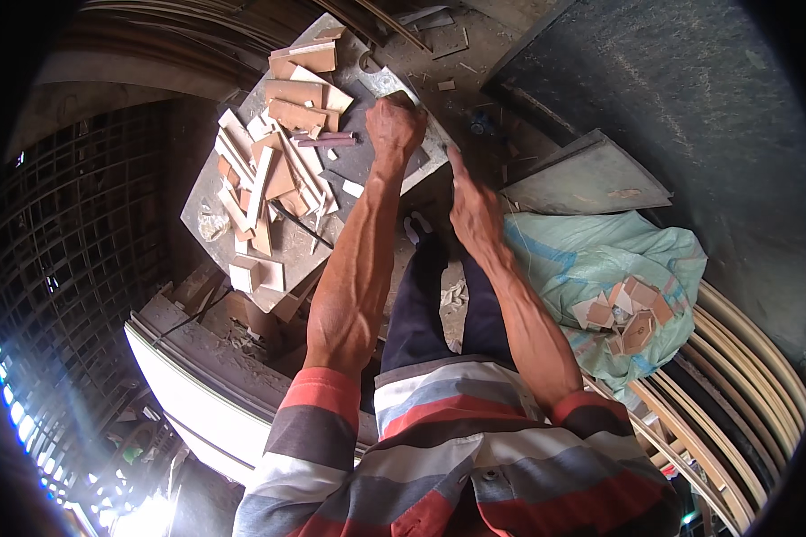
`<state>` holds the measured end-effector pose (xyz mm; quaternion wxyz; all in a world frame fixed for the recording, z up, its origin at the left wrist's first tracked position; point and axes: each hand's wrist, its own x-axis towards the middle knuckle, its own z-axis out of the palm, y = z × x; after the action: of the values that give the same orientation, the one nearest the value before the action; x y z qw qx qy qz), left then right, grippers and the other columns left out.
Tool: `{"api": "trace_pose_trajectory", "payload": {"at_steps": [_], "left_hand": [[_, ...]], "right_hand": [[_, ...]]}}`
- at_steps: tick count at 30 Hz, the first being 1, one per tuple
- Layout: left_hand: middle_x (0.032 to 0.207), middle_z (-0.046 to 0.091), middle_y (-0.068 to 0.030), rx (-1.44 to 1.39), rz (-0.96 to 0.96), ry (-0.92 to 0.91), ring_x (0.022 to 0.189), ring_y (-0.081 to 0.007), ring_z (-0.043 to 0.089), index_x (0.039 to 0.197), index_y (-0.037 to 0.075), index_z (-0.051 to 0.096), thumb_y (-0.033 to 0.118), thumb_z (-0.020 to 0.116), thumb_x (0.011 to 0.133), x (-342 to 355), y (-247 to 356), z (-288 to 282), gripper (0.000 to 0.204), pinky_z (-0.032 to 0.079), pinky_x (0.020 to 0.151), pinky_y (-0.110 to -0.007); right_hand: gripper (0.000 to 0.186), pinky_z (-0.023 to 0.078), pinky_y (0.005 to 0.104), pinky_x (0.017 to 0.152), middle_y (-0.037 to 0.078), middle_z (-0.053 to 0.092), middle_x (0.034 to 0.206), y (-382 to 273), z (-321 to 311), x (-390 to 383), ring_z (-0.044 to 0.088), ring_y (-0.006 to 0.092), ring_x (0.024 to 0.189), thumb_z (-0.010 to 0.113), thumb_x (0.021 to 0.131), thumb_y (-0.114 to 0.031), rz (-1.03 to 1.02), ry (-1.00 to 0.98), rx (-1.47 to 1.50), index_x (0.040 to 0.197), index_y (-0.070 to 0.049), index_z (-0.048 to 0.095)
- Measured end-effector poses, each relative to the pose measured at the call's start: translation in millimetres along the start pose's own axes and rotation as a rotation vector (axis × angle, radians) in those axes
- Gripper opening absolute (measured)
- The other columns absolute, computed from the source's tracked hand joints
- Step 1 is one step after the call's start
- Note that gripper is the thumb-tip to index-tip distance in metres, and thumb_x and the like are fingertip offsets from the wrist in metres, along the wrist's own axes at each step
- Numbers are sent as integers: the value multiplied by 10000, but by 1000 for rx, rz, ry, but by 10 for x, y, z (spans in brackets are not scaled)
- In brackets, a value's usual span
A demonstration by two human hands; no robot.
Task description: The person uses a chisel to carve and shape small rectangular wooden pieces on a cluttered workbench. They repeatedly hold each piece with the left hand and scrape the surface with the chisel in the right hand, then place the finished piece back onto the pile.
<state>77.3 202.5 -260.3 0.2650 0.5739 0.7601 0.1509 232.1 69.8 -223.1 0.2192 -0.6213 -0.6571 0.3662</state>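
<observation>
My left hand is closed in a fist over the right part of the worktable, above a dark flat sheet. Whatever it grips, if anything, is hidden under the fingers. Just off the table's right edge is my right hand, one finger stretched out toward the table corner; its other fingers are partly hidden, and no object shows in it. Left of my left hand lie a dark reddish stick and a dark-handled tool with a pale end. Several brown and white wood offcuts are piled beyond them.
Right of my right forearm, a pale green woven sack bears several small wooden pieces. Behind it lean a grey board and a large dark panel. Curved wood strips stand at lower right; a white-edged board lies lower left.
</observation>
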Motion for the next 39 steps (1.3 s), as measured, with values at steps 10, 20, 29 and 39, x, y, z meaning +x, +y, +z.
{"api": "trace_pose_trajectory", "payload": {"at_steps": [10,20,29,39], "left_hand": [[771,696,-180,-33,55,9,746,-388,685,785,53,724,255,725,716,-3,19,-20,214,554,705,-446],[782,698,-185,-53,12,12,769,-386,686,786,62,725,252,722,715,20,-3,-8,203,554,729,-457],[792,682,-237,-127,-69,39,793,-425,676,801,60,728,155,668,699,-20,-31,31,152,550,741,-478],[771,685,-221,-155,-18,60,786,-415,678,797,49,726,168,680,700,-31,-43,67,160,549,747,-473]], "right_hand": [[553,522,440,719,289,643,1018,14,1,120,637,447,900,492,910,57,12,21,69,1434,-105,421],[546,511,471,731,289,634,1071,-26,-35,-55,629,450,957,488,918,38,73,-25,52,1435,-125,418],[527,500,443,690,312,630,1006,-199,-56,-202,626,471,887,458,934,22,77,12,74,1443,-102,407],[559,485,480,683,323,622,996,-71,-3,-41,630,470,894,475,931,6,-39,67,43,1459,-156,391]]}}
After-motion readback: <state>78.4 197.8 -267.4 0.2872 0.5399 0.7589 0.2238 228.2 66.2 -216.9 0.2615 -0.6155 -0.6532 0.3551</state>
